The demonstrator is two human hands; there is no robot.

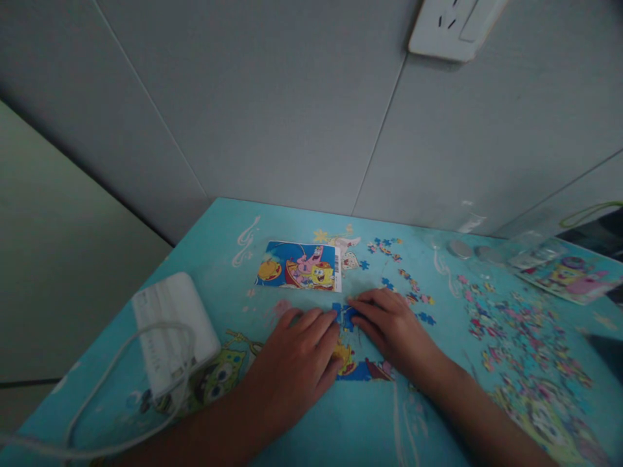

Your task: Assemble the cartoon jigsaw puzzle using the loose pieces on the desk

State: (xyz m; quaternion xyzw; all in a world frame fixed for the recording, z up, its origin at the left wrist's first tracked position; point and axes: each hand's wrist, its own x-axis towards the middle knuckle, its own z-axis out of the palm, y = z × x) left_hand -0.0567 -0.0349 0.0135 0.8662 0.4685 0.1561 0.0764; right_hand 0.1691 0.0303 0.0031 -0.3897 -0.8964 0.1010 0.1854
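The right hand (387,324) and left hand (302,353) touch blue puzzle pieces (348,318) between them on the table (321,434); whether either grips, I cannot tell. The pieces look light, thin, stiffish, probably best held by opposite edges, sparing the tabs.

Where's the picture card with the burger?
In the head view, the card lies on the table, just beyond the left hand and left of the loose pieces.
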